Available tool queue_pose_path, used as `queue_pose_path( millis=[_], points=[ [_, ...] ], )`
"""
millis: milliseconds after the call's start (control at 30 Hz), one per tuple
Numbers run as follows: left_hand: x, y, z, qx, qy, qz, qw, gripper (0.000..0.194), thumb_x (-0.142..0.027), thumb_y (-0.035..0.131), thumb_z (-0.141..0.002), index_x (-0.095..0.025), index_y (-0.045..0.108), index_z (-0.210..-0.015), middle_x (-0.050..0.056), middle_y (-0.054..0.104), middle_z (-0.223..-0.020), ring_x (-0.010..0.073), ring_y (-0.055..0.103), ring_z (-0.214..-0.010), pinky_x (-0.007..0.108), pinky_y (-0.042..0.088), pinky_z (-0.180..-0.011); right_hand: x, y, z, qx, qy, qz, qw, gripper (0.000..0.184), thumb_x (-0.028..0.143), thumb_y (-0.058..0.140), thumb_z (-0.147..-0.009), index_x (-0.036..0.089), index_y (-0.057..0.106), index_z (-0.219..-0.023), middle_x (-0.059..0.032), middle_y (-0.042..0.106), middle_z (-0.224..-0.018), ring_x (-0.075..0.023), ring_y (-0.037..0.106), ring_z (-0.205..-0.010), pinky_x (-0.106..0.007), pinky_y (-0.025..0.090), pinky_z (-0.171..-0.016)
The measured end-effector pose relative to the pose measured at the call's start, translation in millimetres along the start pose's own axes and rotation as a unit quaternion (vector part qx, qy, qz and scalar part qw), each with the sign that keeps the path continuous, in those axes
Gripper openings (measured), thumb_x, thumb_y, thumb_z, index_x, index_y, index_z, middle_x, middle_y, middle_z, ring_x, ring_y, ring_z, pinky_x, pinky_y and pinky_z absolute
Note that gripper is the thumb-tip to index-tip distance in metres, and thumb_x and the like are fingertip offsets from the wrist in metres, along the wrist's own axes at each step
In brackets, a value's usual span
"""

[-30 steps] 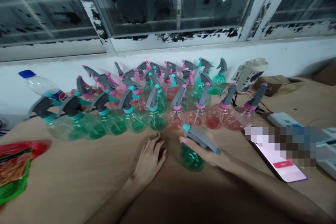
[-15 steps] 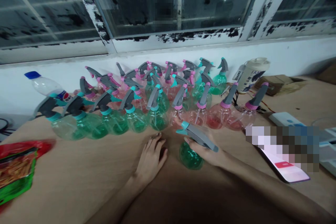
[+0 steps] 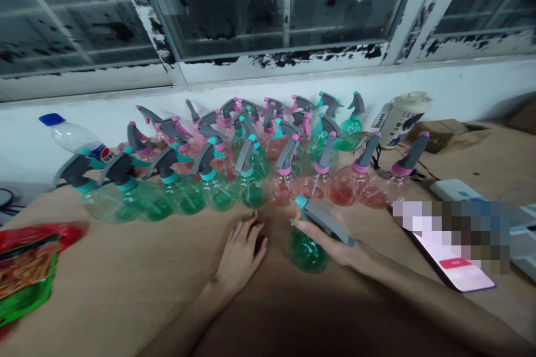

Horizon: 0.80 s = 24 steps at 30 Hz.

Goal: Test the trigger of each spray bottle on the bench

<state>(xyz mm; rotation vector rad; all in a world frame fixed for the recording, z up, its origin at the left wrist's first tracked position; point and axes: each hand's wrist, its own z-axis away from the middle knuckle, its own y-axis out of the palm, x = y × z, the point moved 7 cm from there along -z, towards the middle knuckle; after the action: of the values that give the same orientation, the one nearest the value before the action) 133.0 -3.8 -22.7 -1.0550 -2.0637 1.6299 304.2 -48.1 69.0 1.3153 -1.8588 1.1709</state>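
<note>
My right hand (image 3: 329, 242) is wrapped round the neck of a green spray bottle (image 3: 309, 254), just under its grey and teal trigger head. The bottle stands close to upright in front of the pink part of the row. To its left, my left hand (image 3: 242, 248) lies flat on the table (image 3: 138, 279) with fingers stretched out, holding nothing. Beyond my fingertips is a front row of spray bottles: several green ones (image 3: 251, 187) on the left and several pink ones (image 3: 343, 187) on the right. More bottles crowd behind, partly hidden.
At the back left a clear plastic bottle with a blue cap (image 3: 75, 134) leans over. A red and green snack packet (image 3: 33, 268) lies at the left edge. On the right are a lit phone (image 3: 464, 270), a coffee cup (image 3: 404, 120), a cardboard box (image 3: 446, 131) and wires.
My right hand has shifted slightly right and turned the spray bottle, so its nozzle shows less. The left hand has not moved.
</note>
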Motion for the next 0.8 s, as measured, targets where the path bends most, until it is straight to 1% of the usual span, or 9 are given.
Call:
queue_pose_path(
  millis=[67,133,200,267,400,467,600,733,800],
  points=[
    [0.5,-0.3,0.0,-0.007,-0.002,-0.001,1.000,0.027,-0.023,0.047,-0.090,-0.017,0.053,-0.117,0.013,0.052,-0.129,0.0289,0.051,-0.117,0.048,0.045,-0.096,-2.0,2.8,2.7,0.020,0.002,-0.001,1.000,0.022,0.038,0.052,-0.087,0.021,0.058,-0.073,0.0009,0.059,-0.067,-0.0144,0.059,-0.065,-0.030,0.049,-0.063],
    [0.5,-0.2,0.1,-0.011,0.001,-0.002,1.000,0.027,-0.023,0.048,-0.090,-0.017,0.053,-0.116,0.013,0.053,-0.128,0.0288,0.051,-0.117,0.048,0.045,-0.096,-0.9,6.0,4.4,0.042,-0.009,-0.017,0.999,0.022,0.039,0.052,-0.087,0.021,0.060,-0.077,-0.0001,0.061,-0.071,-0.0155,0.061,-0.069,-0.032,0.050,-0.067],
    [0.4,0.5,0.1,-0.011,0.004,-0.003,1.000,0.027,-0.023,0.048,-0.090,-0.017,0.052,-0.116,0.013,0.053,-0.128,0.0288,0.050,-0.118,0.048,0.044,-0.097,1.3,6.1,4.3,0.040,-0.017,-0.032,0.999,0.018,0.038,0.054,-0.086,0.022,0.063,-0.086,-0.0018,0.066,-0.079,-0.0174,0.064,-0.078,-0.035,0.051,-0.074],
    [0.3,1.2,0.3,-0.007,0.006,-0.001,1.000,0.027,-0.023,0.047,-0.091,-0.017,0.052,-0.116,0.012,0.052,-0.129,0.0286,0.049,-0.119,0.048,0.044,-0.097,1.7,5.2,3.3,0.026,-0.010,-0.030,0.999,0.017,0.033,0.057,-0.084,0.023,0.065,-0.096,-0.0035,0.069,-0.089,-0.0193,0.066,-0.089,-0.036,0.051,-0.082],
    [0.1,0.0,0.5,-0.007,0.004,0.005,1.000,0.026,-0.023,0.046,-0.091,-0.018,0.052,-0.116,0.012,0.052,-0.130,0.0283,0.050,-0.119,0.047,0.045,-0.096,-2.7,9.3,3.3,0.030,0.007,-0.037,0.999,0.030,0.028,0.060,-0.083,0.024,0.063,-0.112,-0.0062,0.069,-0.107,-0.0222,0.063,-0.105,-0.038,0.051,-0.090],
    [-0.3,-1.3,0.3,-0.009,0.004,0.006,1.000,0.026,-0.023,0.047,-0.091,-0.018,0.052,-0.116,0.012,0.052,-0.130,0.0285,0.050,-0.119,0.048,0.045,-0.096,-7.1,10.9,4.8,0.028,0.011,-0.041,0.999,0.034,0.026,0.059,-0.084,0.025,0.061,-0.118,-0.0064,0.069,-0.106,-0.0231,0.063,-0.106,-0.039,0.052,-0.090],
    [-0.8,-1.8,0.2,-0.007,0.006,0.002,1.000,0.027,-0.023,0.047,-0.091,-0.018,0.051,-0.116,0.012,0.052,-0.129,0.0285,0.051,-0.118,0.048,0.045,-0.096,-13.3,12.3,7.5,0.024,0.025,-0.035,0.999,0.034,0.026,0.058,-0.085,0.024,0.061,-0.118,-0.0059,0.069,-0.096,-0.0239,0.063,-0.105,-0.039,0.053,-0.089],
    [0.6,0.3,1.6,-0.004,0.000,-0.001,1.000,0.028,-0.023,0.047,-0.091,-0.016,0.051,-0.117,0.013,0.052,-0.130,0.0283,0.051,-0.118,0.047,0.044,-0.098,-9.6,11.9,6.9,0.026,0.019,-0.046,0.998,0.031,0.025,0.057,-0.086,0.024,0.061,-0.116,-0.0064,0.067,-0.110,-0.0222,0.062,-0.107,-0.038,0.052,-0.092],
    [0.9,0.3,2.1,-0.006,-0.002,0.002,1.000,0.027,-0.024,0.047,-0.091,-0.017,0.052,-0.117,0.013,0.052,-0.130,0.0279,0.051,-0.118,0.047,0.044,-0.098,-6.0,10.7,5.4,0.023,0.007,-0.042,0.999,0.029,0.024,0.057,-0.085,0.025,0.062,-0.114,-0.0054,0.067,-0.112,-0.0217,0.062,-0.108,-0.038,0.051,-0.093]
  ],
)
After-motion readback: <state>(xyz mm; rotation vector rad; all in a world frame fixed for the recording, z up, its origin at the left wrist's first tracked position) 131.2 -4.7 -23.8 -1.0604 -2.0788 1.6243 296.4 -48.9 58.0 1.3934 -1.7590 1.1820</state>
